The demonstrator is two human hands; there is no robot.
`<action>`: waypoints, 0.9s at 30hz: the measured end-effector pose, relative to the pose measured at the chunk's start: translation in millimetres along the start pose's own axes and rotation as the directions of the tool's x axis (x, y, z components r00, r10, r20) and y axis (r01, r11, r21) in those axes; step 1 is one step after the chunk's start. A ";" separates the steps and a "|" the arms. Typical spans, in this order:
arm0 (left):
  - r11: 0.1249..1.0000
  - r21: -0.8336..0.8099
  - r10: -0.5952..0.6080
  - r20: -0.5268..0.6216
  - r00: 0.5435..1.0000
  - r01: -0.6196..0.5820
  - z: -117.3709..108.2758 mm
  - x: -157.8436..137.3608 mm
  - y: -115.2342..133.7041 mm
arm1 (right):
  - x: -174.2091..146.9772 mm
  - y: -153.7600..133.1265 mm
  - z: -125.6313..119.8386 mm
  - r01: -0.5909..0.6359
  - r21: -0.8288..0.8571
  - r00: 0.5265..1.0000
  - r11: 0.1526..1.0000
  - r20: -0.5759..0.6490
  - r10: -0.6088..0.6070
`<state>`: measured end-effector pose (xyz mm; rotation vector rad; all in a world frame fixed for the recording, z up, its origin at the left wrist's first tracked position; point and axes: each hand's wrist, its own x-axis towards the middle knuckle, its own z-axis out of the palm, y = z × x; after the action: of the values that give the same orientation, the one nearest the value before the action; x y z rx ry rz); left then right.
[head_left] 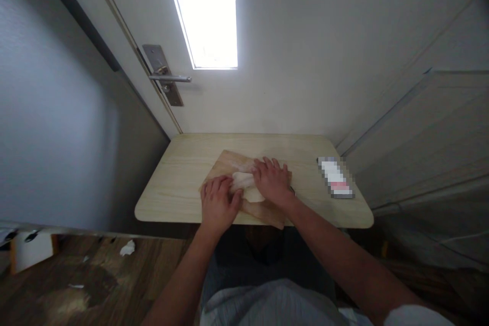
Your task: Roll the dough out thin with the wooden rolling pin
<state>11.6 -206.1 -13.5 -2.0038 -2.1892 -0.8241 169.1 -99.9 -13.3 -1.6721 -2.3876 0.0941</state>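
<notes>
A pale, floury-looking piece of dough (244, 181) lies on a wooden cutting board (225, 162), which sits turned at an angle on a small table. At the dough's left edge is my left hand (219, 201), fingers laid on the board and thumb apart, touching the dough. My right hand (272, 179) rests over the dough's right side with its fingers spread. Both hands cover parts of the dough, so its full outline is hidden. Beside my right wrist shows a dark, curved rim (293, 191) of something I cannot make out.
The light wood table (168, 188) stands against a white door with a metal handle (170, 78) and a bright window pane (210, 15). A phone-like object (336, 178), blurred out, lies at the table's right. A grey panel (57, 112) rises at left; crumpled white scrap (127, 248) is on the floor.
</notes>
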 end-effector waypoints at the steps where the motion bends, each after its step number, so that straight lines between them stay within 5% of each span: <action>1: 1.000 0.018 -0.008 0.005 1.000 0.008 1.2 5.3 7.8 | -1.4 -0.2 0.1 -0.006 -0.004 1.000 1.000 -0.003 0.006; 6: 0.993 0.113 -0.046 -0.004 0.999 0.046 17.7 26.6 25.6 | -7.1 -0.4 -0.7 -0.016 -0.024 1.000 1.000 -0.019 0.016; 19: 0.984 0.171 -0.060 0.080 0.995 0.045 36.5 69.4 4.6 | 35.1 3.5 17.3 -0.032 -0.025 0.999 0.999 0.012 0.032; 27: 0.990 0.136 -0.040 0.040 0.998 0.034 36.0 63.7 4.9 | 26.7 0.9 15.0 -0.032 -0.012 0.999 0.999 -0.037 0.032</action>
<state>17.4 -133.2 -17.7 -1.9410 -2.2450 -0.6232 157.9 -73.5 -24.2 -1.7033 -2.3401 0.0534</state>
